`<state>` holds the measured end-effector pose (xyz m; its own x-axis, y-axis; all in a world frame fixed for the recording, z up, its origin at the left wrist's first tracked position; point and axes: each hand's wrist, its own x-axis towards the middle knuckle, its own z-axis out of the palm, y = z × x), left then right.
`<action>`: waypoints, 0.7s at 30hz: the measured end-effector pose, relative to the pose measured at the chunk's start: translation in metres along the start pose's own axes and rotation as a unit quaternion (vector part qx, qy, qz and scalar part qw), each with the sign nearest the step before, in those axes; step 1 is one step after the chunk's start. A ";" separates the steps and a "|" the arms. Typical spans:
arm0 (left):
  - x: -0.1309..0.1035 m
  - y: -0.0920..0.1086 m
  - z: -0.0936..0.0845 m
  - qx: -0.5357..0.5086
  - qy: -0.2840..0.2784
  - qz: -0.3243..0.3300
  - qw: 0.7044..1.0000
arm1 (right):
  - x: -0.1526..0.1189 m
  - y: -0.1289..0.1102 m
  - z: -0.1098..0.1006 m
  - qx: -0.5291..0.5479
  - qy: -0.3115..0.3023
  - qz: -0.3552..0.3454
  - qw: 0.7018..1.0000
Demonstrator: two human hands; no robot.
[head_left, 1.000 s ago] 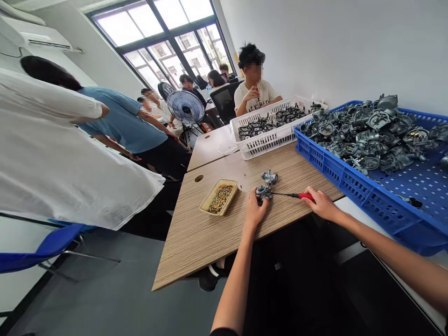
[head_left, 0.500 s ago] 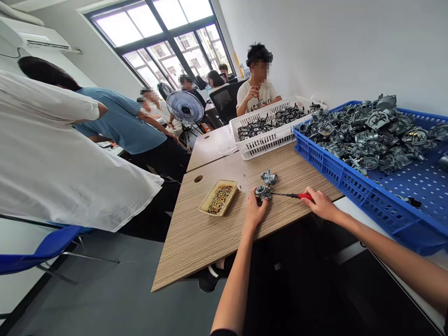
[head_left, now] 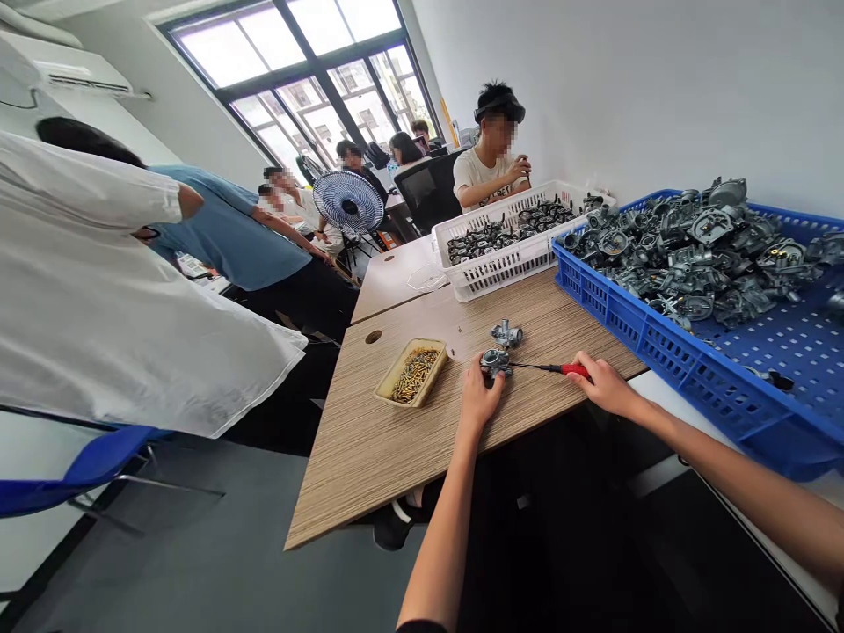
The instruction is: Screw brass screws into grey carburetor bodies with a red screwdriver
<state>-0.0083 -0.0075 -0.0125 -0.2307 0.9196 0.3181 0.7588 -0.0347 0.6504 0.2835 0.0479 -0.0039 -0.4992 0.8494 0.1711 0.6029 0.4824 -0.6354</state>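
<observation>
My left hand (head_left: 483,394) grips a grey metal carburetor body (head_left: 495,361) against the wooden table (head_left: 369,448). Closed round the red handle of a screwdriver (head_left: 575,371) is my right hand (head_left: 603,383). The screwdriver lies level, and its dark shaft reaches left to the side of the held carburetor; I cannot make out how the tip sits there. A second carburetor body (head_left: 506,333) stands just behind the first. To the left of my left hand is a cream tray (head_left: 432,387) with many small brass-coloured and silvery parts.
A blue crate (head_left: 620,330) heaped with carburetor bodies stands at the right. Behind the table's middle is a white basket (head_left: 475,286) of dark parts, with a co-worker (head_left: 484,171) seated beyond it. People stand at the left near a fan (head_left: 349,202) and a blue chair (head_left: 98,462).
My hands, the carburetor and the screwdriver look unmoved. The co-worker behind the white basket has shifted right, with a raised hand now further right. The people at the left have moved slightly.
</observation>
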 end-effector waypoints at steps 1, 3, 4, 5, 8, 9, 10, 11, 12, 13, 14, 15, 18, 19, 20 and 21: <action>0.000 0.000 0.000 0.001 0.000 -0.002 1.000 | 0.000 -0.001 0.000 -0.002 0.000 0.003 1.000; 0.000 0.000 0.000 0.003 0.000 -0.004 1.000 | 0.000 -0.001 -0.001 -0.005 -0.002 0.007 1.000; 0.000 0.000 0.000 0.003 0.001 -0.005 1.000 | -0.001 -0.001 -0.001 -0.007 -0.003 0.008 1.000; 0.000 0.000 0.000 0.003 0.001 -0.004 1.000 | -0.001 -0.001 -0.001 -0.007 -0.004 0.010 1.000; 0.000 0.000 0.001 -0.001 0.003 -0.001 1.000 | -0.001 -0.001 -0.001 -0.009 -0.001 0.009 1.000; 0.000 0.000 0.001 -0.001 0.003 0.000 1.000 | -0.001 -0.001 -0.001 -0.009 0.001 0.008 1.000; 0.000 -0.001 0.001 -0.001 0.004 0.001 1.000 | -0.001 -0.001 -0.001 -0.008 0.002 0.006 1.000; 0.000 -0.001 0.000 -0.001 0.004 0.001 1.000 | 0.000 -0.001 0.000 -0.007 0.002 0.005 1.000; 0.000 -0.001 0.000 0.000 0.004 0.002 1.000 | 0.000 -0.001 0.000 -0.006 0.003 0.004 1.000; 0.000 -0.001 0.000 0.000 0.004 0.003 1.000 | 0.000 -0.001 0.000 -0.005 0.003 0.004 1.000; 0.000 -0.001 0.000 0.001 0.003 0.004 1.000 | 0.000 -0.001 0.000 -0.005 0.003 0.005 1.000; 0.000 -0.001 0.000 0.001 0.003 0.005 1.000 | 0.000 -0.001 0.000 -0.004 0.004 0.005 1.000; 0.000 -0.001 0.000 0.004 0.005 0.009 1.000 | 0.000 0.000 0.000 0.000 0.005 0.003 1.000; 0.000 -0.001 0.000 0.004 0.006 0.009 1.000 | 0.000 0.000 0.000 0.002 0.005 0.002 1.000; 0.000 -0.001 0.001 0.005 0.007 0.009 1.000 | 0.000 0.000 0.000 0.002 0.004 0.001 1.000; 0.000 -0.001 0.001 0.005 0.007 0.009 1.000 | 0.000 0.001 0.001 0.002 0.003 0.000 1.000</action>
<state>-0.0087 -0.0075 -0.0137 -0.2264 0.9131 0.3392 0.7689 -0.0462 0.6377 0.2834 0.0482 -0.0046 -0.4950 0.8510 0.1755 0.6002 0.4810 -0.6390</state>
